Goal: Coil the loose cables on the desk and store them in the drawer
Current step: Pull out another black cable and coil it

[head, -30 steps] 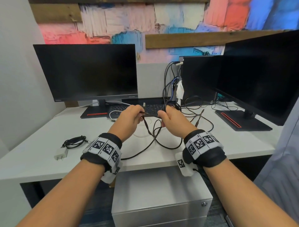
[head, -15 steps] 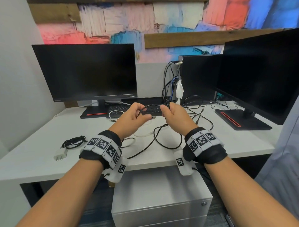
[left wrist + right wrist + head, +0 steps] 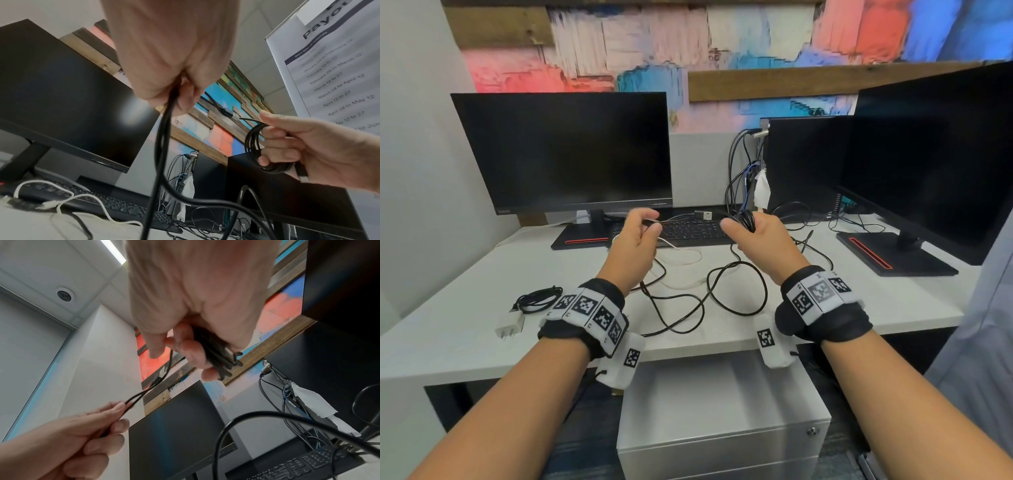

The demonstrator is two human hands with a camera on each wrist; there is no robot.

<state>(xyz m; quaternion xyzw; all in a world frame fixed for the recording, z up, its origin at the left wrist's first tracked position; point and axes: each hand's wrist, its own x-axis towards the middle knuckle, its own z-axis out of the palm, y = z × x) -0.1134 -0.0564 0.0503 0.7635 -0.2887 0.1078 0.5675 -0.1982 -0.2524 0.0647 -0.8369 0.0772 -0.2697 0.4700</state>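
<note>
My right hand (image 3: pixel 751 228) grips a small coil of black cable (image 3: pixel 255 146), wound around its fingers, above the keyboard. A USB plug (image 3: pixel 703 215) sticks out left of the coil. My left hand (image 3: pixel 642 228) pinches a stretch of the same black cable (image 3: pixel 131 400) between thumb and fingers, a short way left of the right hand. The rest of that cable (image 3: pixel 736 291) hangs down and loops loosely on the white desk (image 3: pixel 465 329). A thin white cable (image 3: pixel 681 255) lies on the desk under my hands. The drawer unit (image 3: pixel 722 428) stands shut below the desk edge.
A coiled black cable (image 3: pixel 537 298) with a white charger (image 3: pixel 510 325) lies at the desk's left. A black keyboard (image 3: pixel 688 231) sits behind my hands. Monitors stand at the back left (image 3: pixel 565 150) and right (image 3: pixel 935 157), with a tangle of plugged-in cables (image 3: pixel 743 171) between them.
Both hands rose and moved apart, the left going left with a stretch of cable, the right keeping the coil. The USB plug now shows between them.
</note>
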